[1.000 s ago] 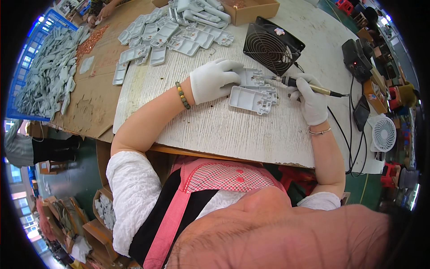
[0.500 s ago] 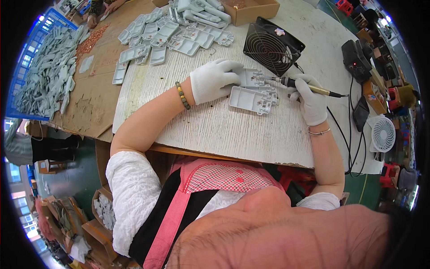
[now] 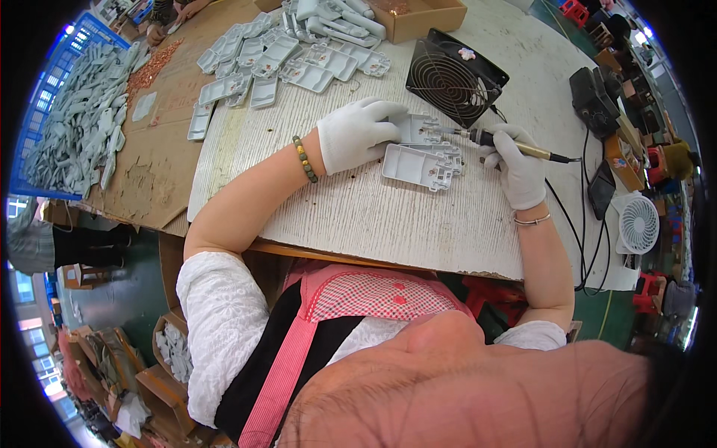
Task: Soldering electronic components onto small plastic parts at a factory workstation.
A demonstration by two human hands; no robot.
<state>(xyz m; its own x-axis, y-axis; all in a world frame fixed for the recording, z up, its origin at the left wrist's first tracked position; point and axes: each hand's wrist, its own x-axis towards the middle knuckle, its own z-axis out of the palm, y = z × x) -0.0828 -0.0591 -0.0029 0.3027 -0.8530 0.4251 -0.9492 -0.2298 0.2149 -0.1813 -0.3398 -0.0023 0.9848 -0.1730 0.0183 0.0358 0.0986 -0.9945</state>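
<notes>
My right hand (image 3: 517, 166), in a white glove, is closed round a soldering iron (image 3: 532, 150) with a dark and gold handle. The iron's tip reaches left to the end of a grey plastic housing (image 3: 418, 128), where small metal parts sit. My gloved left hand (image 3: 360, 136) grips that housing at its left side, fingers bent over its edge. Just below, another grey housing (image 3: 413, 165) lies on the tabletop, overlapping one more partly hidden piece. Where the tip touches is too small to make out.
Behind my hands stands a black fan (image 3: 454, 78). Many grey housings (image 3: 272, 58) lie heaped at the back. A blue crate (image 3: 37, 112) of grey parts is far left. A dark soldering station (image 3: 595, 99), cables and a white fan (image 3: 638, 222) are right. Another person's hand (image 3: 155, 33) shows far left.
Both of my hands, the iron and the housing keep nearly the same place. At the far left, the other person's hand has shifted slightly.
</notes>
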